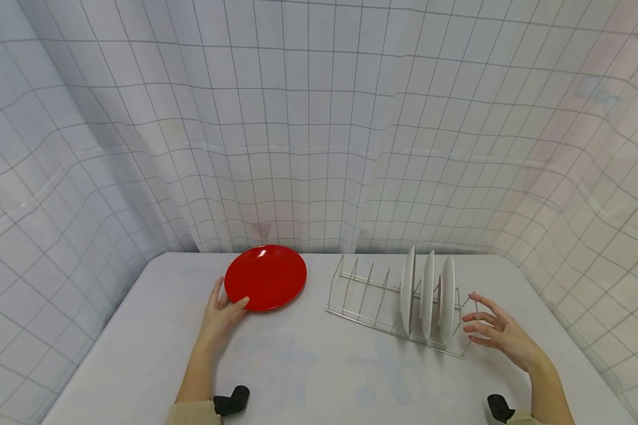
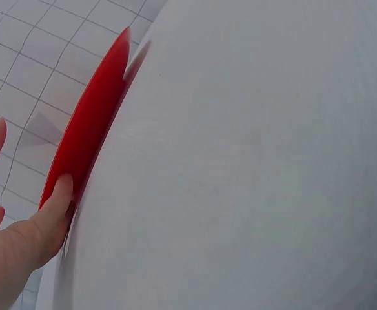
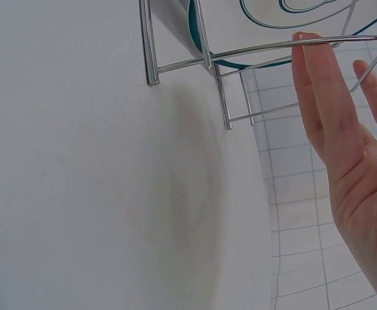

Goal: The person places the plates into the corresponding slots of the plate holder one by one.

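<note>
A round red plate (image 1: 266, 277) lies toward the back left of the white table. My left hand (image 1: 220, 319) is at its near left edge, thumb over the rim and the other fingers spread beside it. In the left wrist view the thumb overlaps the red plate (image 2: 91, 123). On the right, a wire dish rack (image 1: 364, 319) holds a first white plate (image 1: 407, 292), a second (image 1: 427, 298) and a third (image 1: 448, 298), all upright. My right hand (image 1: 505, 336) has its fairly straight fingertips at the rack's right end wire (image 3: 259, 48).
The table (image 1: 324, 378) is covered in white. Grid-patterned white curtains (image 1: 308, 147) enclose it at the back and both sides. Teal lines and a teal rim mark the plate (image 3: 221, 26) nearest the right hand.
</note>
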Action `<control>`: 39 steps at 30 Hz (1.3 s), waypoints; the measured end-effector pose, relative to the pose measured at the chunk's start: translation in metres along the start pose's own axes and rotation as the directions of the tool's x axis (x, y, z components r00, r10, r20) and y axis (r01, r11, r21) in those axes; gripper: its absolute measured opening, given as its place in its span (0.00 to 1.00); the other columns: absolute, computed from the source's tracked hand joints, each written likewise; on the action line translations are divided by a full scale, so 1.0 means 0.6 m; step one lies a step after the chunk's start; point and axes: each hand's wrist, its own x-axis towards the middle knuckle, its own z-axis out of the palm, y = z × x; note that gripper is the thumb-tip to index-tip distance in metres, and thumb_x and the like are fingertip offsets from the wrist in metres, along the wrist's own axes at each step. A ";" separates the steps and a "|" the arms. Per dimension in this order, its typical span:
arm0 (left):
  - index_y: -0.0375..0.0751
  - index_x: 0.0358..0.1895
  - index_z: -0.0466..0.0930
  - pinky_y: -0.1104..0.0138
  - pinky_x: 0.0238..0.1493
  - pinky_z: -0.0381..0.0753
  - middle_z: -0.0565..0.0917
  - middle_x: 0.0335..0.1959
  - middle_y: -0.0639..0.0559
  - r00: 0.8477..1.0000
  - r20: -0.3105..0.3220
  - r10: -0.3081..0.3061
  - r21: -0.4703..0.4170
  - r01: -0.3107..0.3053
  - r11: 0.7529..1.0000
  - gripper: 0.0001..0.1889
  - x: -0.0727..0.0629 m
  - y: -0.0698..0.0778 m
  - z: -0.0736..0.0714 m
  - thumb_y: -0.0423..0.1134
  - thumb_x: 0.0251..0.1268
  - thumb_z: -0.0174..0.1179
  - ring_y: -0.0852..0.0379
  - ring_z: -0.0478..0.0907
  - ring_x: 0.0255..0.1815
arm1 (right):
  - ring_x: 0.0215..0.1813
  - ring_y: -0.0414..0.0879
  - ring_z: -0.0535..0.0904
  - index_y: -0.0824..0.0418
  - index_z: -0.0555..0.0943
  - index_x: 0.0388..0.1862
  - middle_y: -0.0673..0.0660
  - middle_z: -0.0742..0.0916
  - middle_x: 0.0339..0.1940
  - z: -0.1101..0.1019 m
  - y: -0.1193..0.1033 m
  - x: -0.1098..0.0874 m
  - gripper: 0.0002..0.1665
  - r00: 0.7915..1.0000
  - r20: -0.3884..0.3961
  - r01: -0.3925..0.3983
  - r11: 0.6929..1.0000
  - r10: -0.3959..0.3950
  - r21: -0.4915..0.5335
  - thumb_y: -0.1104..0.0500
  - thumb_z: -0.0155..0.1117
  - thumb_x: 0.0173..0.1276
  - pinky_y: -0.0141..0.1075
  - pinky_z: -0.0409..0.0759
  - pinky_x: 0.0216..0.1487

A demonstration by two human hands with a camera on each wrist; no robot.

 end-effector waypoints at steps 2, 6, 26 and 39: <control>0.58 0.73 0.34 0.68 0.53 0.74 0.48 0.72 0.41 1.000 0.001 0.002 0.026 -0.002 1.000 0.45 0.002 -0.002 0.003 0.32 0.62 0.57 0.63 0.73 0.48 | 0.49 0.43 0.79 0.53 0.49 0.72 0.61 0.77 0.51 0.001 -0.001 0.000 0.34 1.000 -0.002 -0.003 1.000 0.003 -0.005 0.70 0.43 0.71 0.35 0.79 0.48; 0.55 0.73 0.34 0.72 0.51 0.75 0.49 0.71 0.39 1.000 -0.004 0.012 0.106 -0.012 0.994 0.45 0.005 -0.004 0.008 0.32 0.61 0.57 0.51 0.64 0.60 | 0.49 0.43 0.79 0.53 0.49 0.72 0.61 0.77 0.51 0.001 -0.002 0.000 0.34 1.000 -0.011 -0.011 1.000 0.011 -0.024 0.69 0.43 0.71 0.35 0.79 0.48; 0.40 0.72 0.34 0.54 0.62 0.63 0.45 0.68 0.36 0.982 -0.080 0.171 0.434 -0.120 0.893 0.45 0.016 -0.018 0.046 0.41 0.62 0.58 0.37 0.50 0.67 | 0.48 0.43 0.79 0.55 0.47 0.72 0.61 0.77 0.51 -0.002 0.000 0.000 0.34 1.000 -0.002 -0.006 1.000 0.006 -0.014 0.69 0.43 0.71 0.35 0.79 0.48; 0.64 0.72 0.44 0.68 0.50 0.77 0.58 0.64 0.47 0.986 -0.107 0.129 -0.191 -0.148 0.970 0.41 0.014 -0.010 0.066 0.28 0.63 0.54 0.55 0.65 0.56 | 0.49 0.44 0.79 0.60 0.44 0.72 0.63 0.77 0.50 0.000 -0.005 0.000 0.35 1.000 -0.010 -0.016 1.000 0.016 -0.018 0.69 0.44 0.71 0.36 0.79 0.48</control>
